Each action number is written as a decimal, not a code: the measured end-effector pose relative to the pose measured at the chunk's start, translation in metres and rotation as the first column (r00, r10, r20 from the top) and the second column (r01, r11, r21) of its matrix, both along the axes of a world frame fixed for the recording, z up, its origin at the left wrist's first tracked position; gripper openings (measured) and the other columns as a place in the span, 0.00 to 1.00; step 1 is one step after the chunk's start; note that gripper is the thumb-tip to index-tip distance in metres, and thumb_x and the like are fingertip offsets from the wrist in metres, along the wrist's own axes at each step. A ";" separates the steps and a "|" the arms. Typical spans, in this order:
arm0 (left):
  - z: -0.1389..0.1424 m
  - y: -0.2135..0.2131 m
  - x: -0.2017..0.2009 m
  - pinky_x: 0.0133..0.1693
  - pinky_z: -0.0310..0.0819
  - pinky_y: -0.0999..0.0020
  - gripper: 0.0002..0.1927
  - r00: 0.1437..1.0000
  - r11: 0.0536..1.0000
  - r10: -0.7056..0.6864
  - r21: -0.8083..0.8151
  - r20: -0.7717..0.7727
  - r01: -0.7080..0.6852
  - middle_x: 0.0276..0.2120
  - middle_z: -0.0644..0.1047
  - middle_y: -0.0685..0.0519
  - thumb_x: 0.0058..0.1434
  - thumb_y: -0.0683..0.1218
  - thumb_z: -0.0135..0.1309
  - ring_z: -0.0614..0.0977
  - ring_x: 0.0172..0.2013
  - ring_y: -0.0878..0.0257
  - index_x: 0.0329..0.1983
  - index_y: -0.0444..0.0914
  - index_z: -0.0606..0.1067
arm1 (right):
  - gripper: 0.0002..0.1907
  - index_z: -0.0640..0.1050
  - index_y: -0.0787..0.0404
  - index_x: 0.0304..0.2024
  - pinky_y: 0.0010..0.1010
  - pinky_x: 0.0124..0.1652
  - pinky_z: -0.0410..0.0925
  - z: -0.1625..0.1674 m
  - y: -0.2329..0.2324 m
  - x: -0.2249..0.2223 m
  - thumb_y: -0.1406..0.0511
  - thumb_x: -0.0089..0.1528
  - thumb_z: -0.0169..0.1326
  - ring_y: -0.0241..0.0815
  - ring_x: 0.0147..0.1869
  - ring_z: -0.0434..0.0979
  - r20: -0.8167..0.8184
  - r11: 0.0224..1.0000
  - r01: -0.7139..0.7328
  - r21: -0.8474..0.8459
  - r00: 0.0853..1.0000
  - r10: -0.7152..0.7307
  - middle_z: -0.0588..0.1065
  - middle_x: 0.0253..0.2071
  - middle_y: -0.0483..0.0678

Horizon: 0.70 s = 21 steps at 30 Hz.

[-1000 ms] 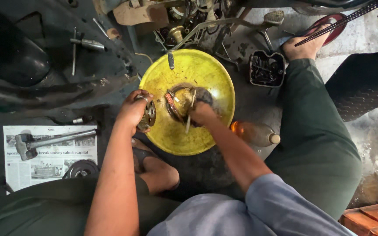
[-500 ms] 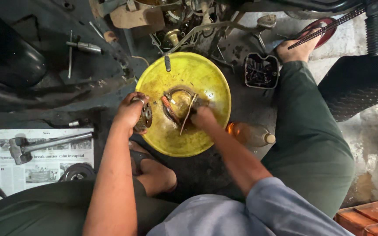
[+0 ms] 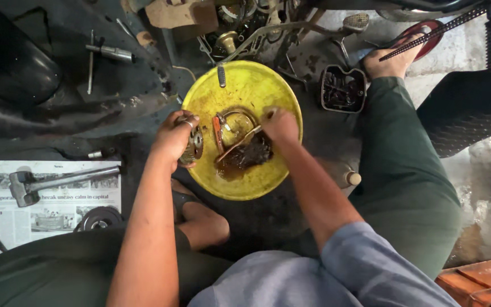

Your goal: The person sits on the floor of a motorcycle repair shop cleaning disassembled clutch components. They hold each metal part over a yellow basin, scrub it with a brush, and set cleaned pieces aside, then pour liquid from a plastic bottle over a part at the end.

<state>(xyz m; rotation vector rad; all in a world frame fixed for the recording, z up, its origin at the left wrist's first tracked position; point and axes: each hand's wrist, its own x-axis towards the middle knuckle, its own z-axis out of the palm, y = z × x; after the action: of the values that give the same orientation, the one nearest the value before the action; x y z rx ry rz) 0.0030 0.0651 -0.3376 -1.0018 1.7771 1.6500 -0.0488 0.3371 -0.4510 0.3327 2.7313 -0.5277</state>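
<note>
The head view looks straight down on a person crouched over one yellow basin set on a dark, oily floor. The left hand is closed around one round metal part held at the basin's left rim; most of that part is hidden behind the fingers, so its shape is hard to read. The right hand is clamped on the end of one thin brush that slants down into a pool of dark liquid at the basin's bottom; its tip is lost in the murk. One metal ring and an orange-edged piece beside it lie in the basin, half covered by the brush and the liquid. On the left, one hammer lies on one sheet of newspaper, with one round black pulley at the paper's lower edge. One small black tray of dark small parts, too blurred to count, sits to the right of the basin. One bottle is mostly hidden behind the right forearm. Engine parts along the top edge are cut off and tangled, as is an orange crate at the bottom right corner.
</note>
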 end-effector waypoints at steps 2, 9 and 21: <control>0.004 0.002 -0.001 0.23 0.77 0.50 0.17 1.000 1.000 0.010 0.015 -0.006 -0.010 0.44 0.78 0.54 0.60 0.57 0.57 0.80 0.33 0.56 0.51 0.52 0.73 | 0.16 0.84 0.54 0.43 0.44 0.46 0.75 0.002 0.015 -0.011 0.54 0.58 0.58 0.54 0.44 0.83 0.008 1.000 -0.010 0.009 1.000 0.010 0.83 0.41 0.54; 0.005 0.005 -0.004 0.23 0.76 0.52 0.18 1.000 0.999 -0.020 0.024 -0.020 0.021 0.44 0.78 0.52 0.61 0.57 0.57 0.80 0.32 0.55 0.52 0.51 0.73 | 0.21 0.81 0.49 0.54 0.43 0.56 0.70 -0.011 0.014 -0.014 0.60 0.57 0.57 0.54 0.57 0.78 0.393 0.849 -0.517 -0.107 0.763 0.513 0.78 0.55 0.53; 0.011 0.010 0.000 0.21 0.75 0.54 0.20 0.997 1.000 0.005 0.017 -0.072 -0.004 0.40 0.78 0.52 0.60 0.57 0.58 0.80 0.28 0.57 0.54 0.49 0.73 | 0.16 0.76 0.62 0.46 0.51 0.50 0.72 0.003 0.008 -0.040 0.58 0.64 0.50 0.65 0.52 0.76 -0.274 0.899 -0.396 0.188 0.858 0.435 0.75 0.51 0.60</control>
<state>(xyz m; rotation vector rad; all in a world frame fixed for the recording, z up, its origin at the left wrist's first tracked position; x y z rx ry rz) 0.0030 0.0747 -0.3268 -0.9502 1.8050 1.7219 -0.0885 0.3452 -0.4482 -0.3470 3.0160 -0.3056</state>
